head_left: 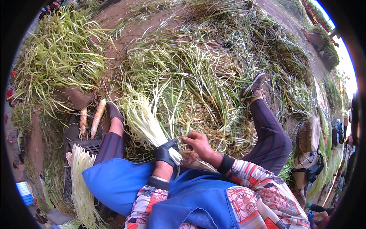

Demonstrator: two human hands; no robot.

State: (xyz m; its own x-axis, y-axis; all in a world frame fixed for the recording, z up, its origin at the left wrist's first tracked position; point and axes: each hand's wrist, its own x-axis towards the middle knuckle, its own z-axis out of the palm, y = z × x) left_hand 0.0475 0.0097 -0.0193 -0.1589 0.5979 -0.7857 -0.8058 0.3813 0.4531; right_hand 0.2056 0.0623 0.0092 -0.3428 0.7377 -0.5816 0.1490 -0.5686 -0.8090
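My left hand (165, 152), in a black glove, is closed around a bunch of long pale green stalks (143, 118) with white lower ends; the bunch fans up and to the left. Bare, my right hand (198, 143) sits just right of it, fingers pinching at the white ends of the bunch near the glove. A blue apron (118, 179) covers my lap, and my legs in dark trousers stretch out to either side.
A big heap of loose green stalks and dry trimmings (198, 72) lies on the dirt ahead. Another pile (57, 57) is at the upper left. Cleaned stalks (82, 183) lie on a dark crate (87, 145) at left, beside two pale roots (97, 116).
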